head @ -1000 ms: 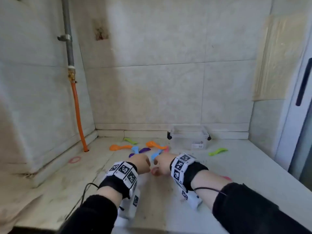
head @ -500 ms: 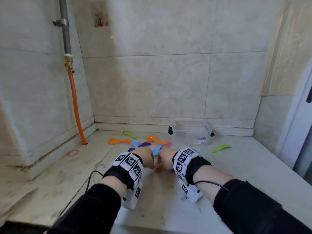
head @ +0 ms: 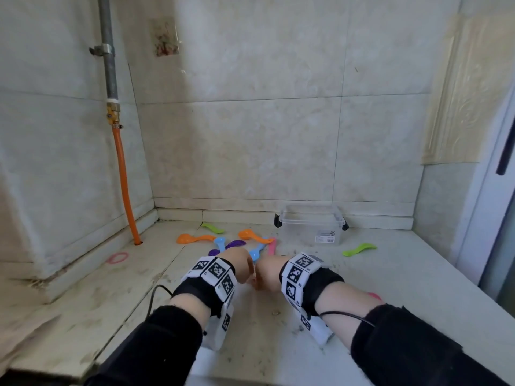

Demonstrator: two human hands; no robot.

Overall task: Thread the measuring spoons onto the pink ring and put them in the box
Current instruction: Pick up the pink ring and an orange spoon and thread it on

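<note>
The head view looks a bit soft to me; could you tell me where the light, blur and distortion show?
Head view: daylight enters from the right, leaving the left wall dimmer; wide-angle bending bows the pipe; sleeves and edges blur, while the clear box and left hand stay fairly sharp.

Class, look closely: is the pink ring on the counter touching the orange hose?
Apart. The head view shows bare counter between the pink ring and the orange hose where it meets the counter.

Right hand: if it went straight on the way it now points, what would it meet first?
Probably the pink spoon just beyond the right hand, perhaps the blue spoon beside it; depth is unclear. The clear box lies farther on.
</note>
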